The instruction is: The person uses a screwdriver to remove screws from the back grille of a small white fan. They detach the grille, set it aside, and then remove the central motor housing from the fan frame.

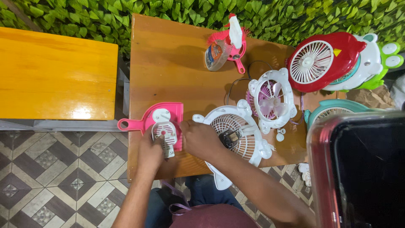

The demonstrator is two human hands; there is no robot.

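— Trouble spot? Left hand (149,154) pinches a small white fan part (164,134) over the pink dustpan (162,119) at the table's (168,63) near edge; loose screws (279,134) might roll off.

— Right hand (200,139)?

— Curled, resting on the white fan grille (236,135); grip unclear. Tiled floor (55,177) below, leafy wall (126,10) behind.

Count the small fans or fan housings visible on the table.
4: a white grille by the right hand, a white-and-pink one behind it, a red one far right, a teal one partly hidden; more may be hidden.
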